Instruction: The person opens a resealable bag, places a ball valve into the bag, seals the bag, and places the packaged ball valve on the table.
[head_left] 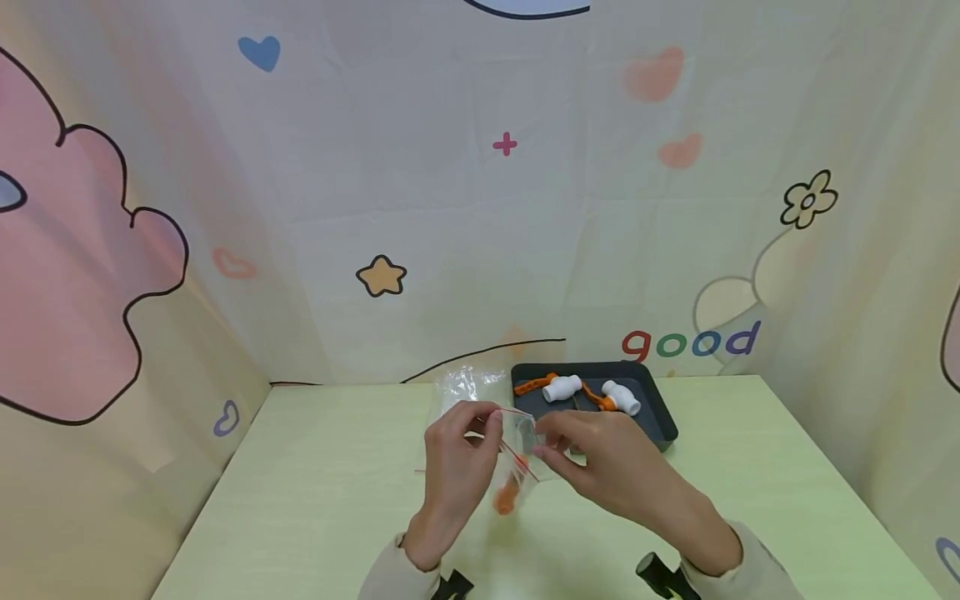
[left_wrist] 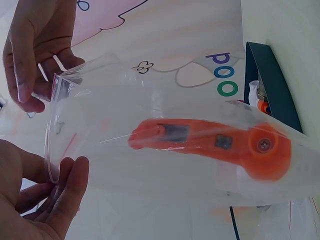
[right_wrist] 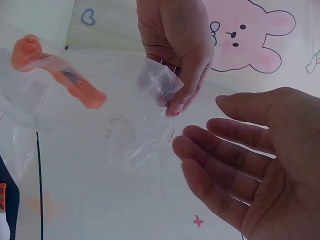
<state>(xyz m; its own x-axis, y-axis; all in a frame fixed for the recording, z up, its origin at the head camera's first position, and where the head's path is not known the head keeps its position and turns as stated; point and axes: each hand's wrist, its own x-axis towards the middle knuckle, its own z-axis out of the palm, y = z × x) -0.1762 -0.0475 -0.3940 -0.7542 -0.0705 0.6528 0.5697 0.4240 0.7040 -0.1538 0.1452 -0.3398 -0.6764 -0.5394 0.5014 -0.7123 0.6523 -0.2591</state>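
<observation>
A clear zip bag point(head_left: 525, 432) with a red line along its mouth hangs between the hands. Inside it lies a valve with an orange lever handle point(left_wrist: 200, 140); a screw shows at its round end, and the valve's body is mostly hidden. My left hand point(head_left: 459, 454) pinches the edge of the bag's mouth between thumb and fingers. Just beside the other edge is my right hand point(right_wrist: 250, 155), its thumb apart from loosely bent fingers with nothing held between them. Whether a right fingertip touches the plastic, I cannot tell.
At the back of the pale green table point(head_left: 315, 492) stands a dark tray point(head_left: 666, 425) holding white valves point(head_left: 621, 398) with orange handles. Left of it lie clear plastic bags point(head_left: 472, 385). A printed curtain point(head_left: 420, 167) closes off the back and sides.
</observation>
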